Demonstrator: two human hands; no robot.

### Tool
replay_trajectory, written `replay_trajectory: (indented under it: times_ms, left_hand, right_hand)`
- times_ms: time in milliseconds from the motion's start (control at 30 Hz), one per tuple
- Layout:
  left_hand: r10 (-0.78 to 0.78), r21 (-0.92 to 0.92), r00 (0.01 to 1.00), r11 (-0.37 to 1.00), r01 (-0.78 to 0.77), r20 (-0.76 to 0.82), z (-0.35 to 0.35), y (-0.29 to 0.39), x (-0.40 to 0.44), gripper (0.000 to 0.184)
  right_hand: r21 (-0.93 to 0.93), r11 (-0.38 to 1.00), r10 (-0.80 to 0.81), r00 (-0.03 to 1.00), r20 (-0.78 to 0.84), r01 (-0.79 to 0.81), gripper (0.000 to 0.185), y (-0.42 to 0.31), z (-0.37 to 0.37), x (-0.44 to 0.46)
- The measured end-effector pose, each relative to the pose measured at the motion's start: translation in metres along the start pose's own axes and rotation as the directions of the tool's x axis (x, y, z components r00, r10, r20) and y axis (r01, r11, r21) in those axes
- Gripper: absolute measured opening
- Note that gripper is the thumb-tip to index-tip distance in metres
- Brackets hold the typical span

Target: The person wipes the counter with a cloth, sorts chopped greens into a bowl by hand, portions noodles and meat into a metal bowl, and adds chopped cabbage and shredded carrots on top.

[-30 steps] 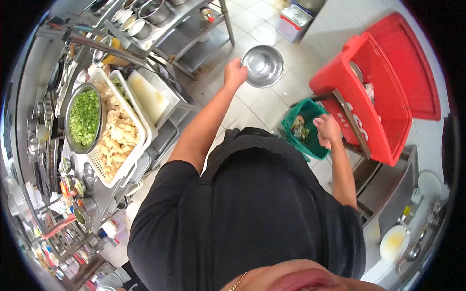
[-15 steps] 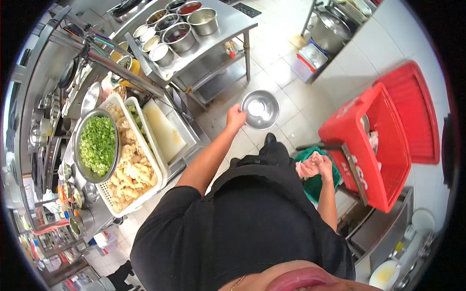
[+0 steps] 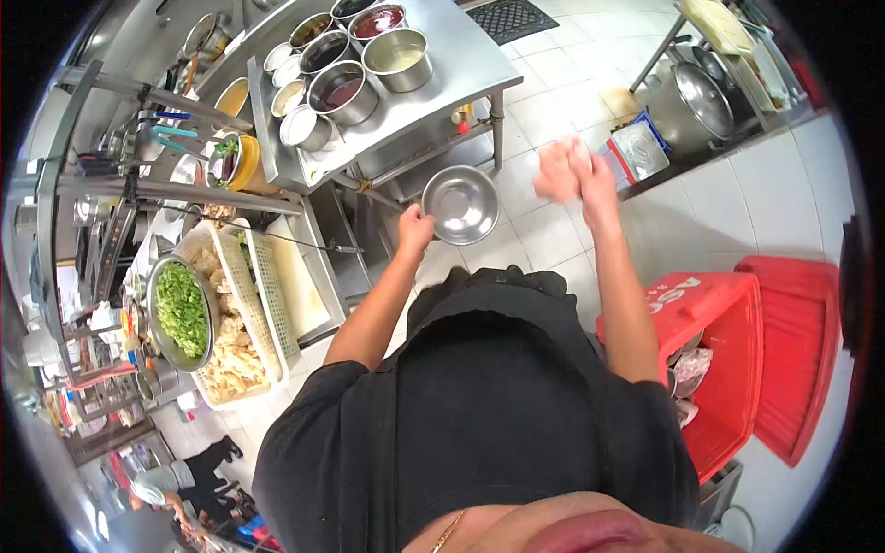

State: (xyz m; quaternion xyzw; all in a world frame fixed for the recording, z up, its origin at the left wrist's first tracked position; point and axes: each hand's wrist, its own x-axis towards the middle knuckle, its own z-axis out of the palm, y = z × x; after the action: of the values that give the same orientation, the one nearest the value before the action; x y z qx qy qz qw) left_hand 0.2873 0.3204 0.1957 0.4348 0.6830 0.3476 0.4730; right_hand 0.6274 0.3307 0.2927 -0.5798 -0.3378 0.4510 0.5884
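Observation:
My left hand is closed on the rim of a round metal bowl, held out in front of me over the tiled floor. No contents show in the bowl. My right hand is raised to the right of the bowl, its fingers closed around a pale pink piece of raw meat. Motion blurs the meat a little, and it is apart from the bowl.
A steel table with several metal pots stands ahead. To the left are a bowl of chopped greens and a white basket of pale food pieces. At right is an open red cooler with packages inside. Another person is at lower left.
My right hand has lifted the meat from beside the red cooler, forward and up. The bowl has shifted slightly left in view. My body has moved forward toward the steel table.

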Motion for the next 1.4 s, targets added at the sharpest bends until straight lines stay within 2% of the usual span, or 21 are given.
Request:
replay_trajectory:
  times_ms: [133,167,233,267,300,333,367,400,433,500,533,667,733,833,867,933,1000,1133,1200,1267,1400]
  left_hand:
    - [-0.017,-0.225,1.000,0.974,0.021,0.018,0.049,0.004,0.037,0.017]
    - [-0.017,-0.161,1.000,0.987,0.019,0.015,0.056,0.012,0.042,0.019]
    - [-0.007,-0.120,1.000,0.993,0.007,-0.002,0.075,0.021,0.063,0.016]
    - [0.007,-0.097,1.000,0.995,-0.005,0.022,0.087,0.023,0.070,0.014]
    - [-0.048,-0.164,0.997,0.985,0.056,0.053,0.097,0.046,0.071,0.012]
    - [-0.104,-0.220,0.988,0.967,0.127,0.111,0.103,0.071,0.070,0.010]
    - [-0.047,-0.256,0.989,0.963,0.082,0.141,0.113,0.080,0.078,0.005]
    - [-0.075,-0.315,0.968,0.937,0.150,0.240,0.121,0.083,0.094,0.027]
    - [-0.122,-0.199,0.958,0.964,0.177,0.260,0.128,0.068,0.120,0.032]
    - [-0.097,-0.144,0.935,0.977,0.154,0.341,0.150,0.068,0.169,0.029]
    - [-0.061,-0.148,0.924,0.981,0.125,0.378,0.165,0.078,0.193,0.027]
    - [0.033,-0.141,0.864,0.989,0.044,0.502,0.247,0.128,0.248,0.021]
    - [0.063,-0.143,0.839,0.990,0.018,0.541,0.286,0.147,0.271,0.018]
    - [0.090,-0.146,0.820,0.989,-0.008,0.566,0.334,0.170,0.303,0.015]
    - [0.093,-0.146,0.824,0.989,-0.012,0.559,0.343,0.172,0.310,0.014]
    - [0.112,-0.152,0.831,0.988,-0.034,0.544,0.362,0.179,0.327,0.013]
    - [0.138,-0.161,0.826,0.985,-0.058,0.546,0.379,0.180,0.345,0.012]
    - [0.060,-0.091,0.804,0.996,-0.007,0.592,0.420,0.200,0.380,0.011]
    - [0.035,-0.171,0.849,0.983,0.066,0.527,0.443,0.240,0.369,0.010]
    - [0.023,-0.210,0.871,0.973,0.093,0.490,0.462,0.266,0.368,0.010]
    - [0.039,-0.171,0.862,0.984,0.056,0.506,0.497,0.295,0.399,0.013]
  right_hand:
    - [0.203,0.972,-0.154,0.975,0.157,0.121,0.042,-0.050,0.073,0.111]
    - [0.208,0.970,-0.165,0.968,0.188,0.125,0.042,-0.055,0.090,0.133]
    - [-0.370,0.800,-0.444,0.881,0.165,0.472,0.049,-0.052,0.112,0.164]
    - [-0.137,0.901,-0.383,0.903,0.192,0.411,0.050,-0.059,0.112,0.161]
    - [0.154,0.969,-0.235,0.911,0.338,0.193,0.047,-0.077,0.106,0.156]
    - [0.347,0.937,-0.205,0.849,0.487,0.027,0.038,-0.121,0.095,0.134]
    - [0.443,0.892,-0.245,0.728,0.640,-0.089,0.031,-0.151,0.085,0.122]
    - [0.570,0.822,-0.397,0.708,0.584,-0.009,0.027,-0.164,0.082,0.117]
    - [0.609,0.793,-0.463,0.637,0.616,-0.012,0.029,-0.195,0.073,0.111]
    - [0.741,0.626,-0.580,0.490,0.650,-0.242,0.032,-0.251,0.062,0.106]
    - [0.766,0.518,-0.660,0.392,0.641,-0.380,0.032,-0.271,0.060,0.108]
    - [0.753,0.311,-0.771,0.309,0.557,-0.581,0.040,-0.324,0.054,0.115]
    - [0.775,0.316,-0.798,0.288,0.529,-0.548,0.033,-0.335,0.046,0.134]
    - [0.854,0.136,-0.965,0.127,0.228,-0.502,0.023,-0.340,0.044,0.190]
    - [0.857,0.111,-0.967,0.144,0.209,-0.503,0.022,-0.333,0.036,0.201]
    - [0.843,0.188,-0.936,0.167,0.309,-0.504,0.023,-0.333,0.006,0.229]
    - [0.776,0.395,-0.823,0.188,0.537,-0.492,0.026,-0.339,-0.053,0.254]
    - [0.729,0.414,-0.816,0.133,0.563,-0.546,0.023,-0.358,-0.102,0.314]
    - [0.845,0.137,-0.947,0.182,0.265,-0.517,0.021,-0.372,-0.088,0.339]
    - [0.856,-0.010,-0.981,0.170,0.091,-0.517,0.019,-0.377,-0.087,0.361]
    - [0.894,0.056,-0.998,0.014,0.069,-0.445,0.018,-0.373,-0.110,0.430]
